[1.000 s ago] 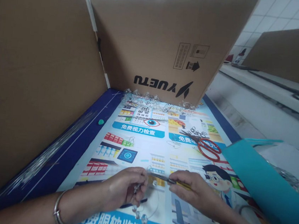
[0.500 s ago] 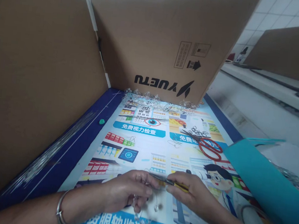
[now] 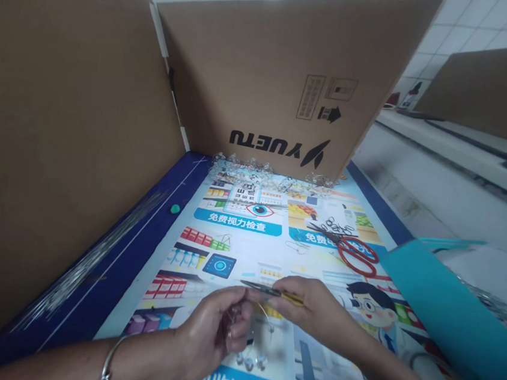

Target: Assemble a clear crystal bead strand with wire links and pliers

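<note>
Near the front of the printed sheet, my left hand [image 3: 216, 328] is closed with its fingers curled in. It holds a thin wire strung with clear beads [image 3: 252, 362], several of which hang below the fingers; the part inside the hand is hidden. My right hand [image 3: 313, 308] grips long-nosed pliers [image 3: 264, 288] with yellow handles, their jaws pointing left just above my left fingertips. A wire end with a small clear bead [image 3: 271, 328] dangles below the pliers. Whether the jaws pinch the wire is too fine to tell.
Red-handled scissors [image 3: 358, 255] lie beside small dark rings [image 3: 339, 226]. Clear beaded pieces [image 3: 255, 175] line the foot of the cardboard panel [image 3: 265, 76]. Straight wires [image 3: 86, 269] lie at left, near a green lump [image 3: 175, 209]. A teal folder [image 3: 449, 307] stands at right.
My right hand and the pliers have moved left and slightly up, over my left fingertips. My left hand has turned and its fingers have curled further in. The hanging beads have shifted.
</note>
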The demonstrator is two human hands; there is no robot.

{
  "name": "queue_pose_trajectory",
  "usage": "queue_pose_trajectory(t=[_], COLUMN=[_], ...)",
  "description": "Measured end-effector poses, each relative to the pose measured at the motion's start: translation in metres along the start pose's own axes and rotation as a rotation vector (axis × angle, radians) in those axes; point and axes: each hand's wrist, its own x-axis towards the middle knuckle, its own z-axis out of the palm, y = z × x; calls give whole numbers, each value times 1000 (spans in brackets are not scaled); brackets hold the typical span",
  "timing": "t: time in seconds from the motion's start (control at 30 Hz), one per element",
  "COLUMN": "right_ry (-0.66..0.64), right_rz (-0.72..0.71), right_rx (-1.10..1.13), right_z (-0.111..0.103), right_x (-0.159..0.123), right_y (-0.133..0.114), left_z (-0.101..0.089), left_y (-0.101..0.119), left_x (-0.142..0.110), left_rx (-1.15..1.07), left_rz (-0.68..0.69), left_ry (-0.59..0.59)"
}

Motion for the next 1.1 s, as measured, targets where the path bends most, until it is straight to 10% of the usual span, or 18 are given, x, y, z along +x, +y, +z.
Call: queue_pose_trajectory(t=[0.27,0.7,1.1], right_ry=[32,148,215], right_rz=[65,237,272], right_rx=[42,648,715], right_z=[-6,44,55], right_x=[-5,-21,-18], right_y=[7,-8,0], left_z=[-4,1,-2], left_y=[-1,4,5], left_x=[2,-3,-4], left_rx=[1,-122,417], left_rz=[-49,20,256], left_ry=[-9,-123,-49])
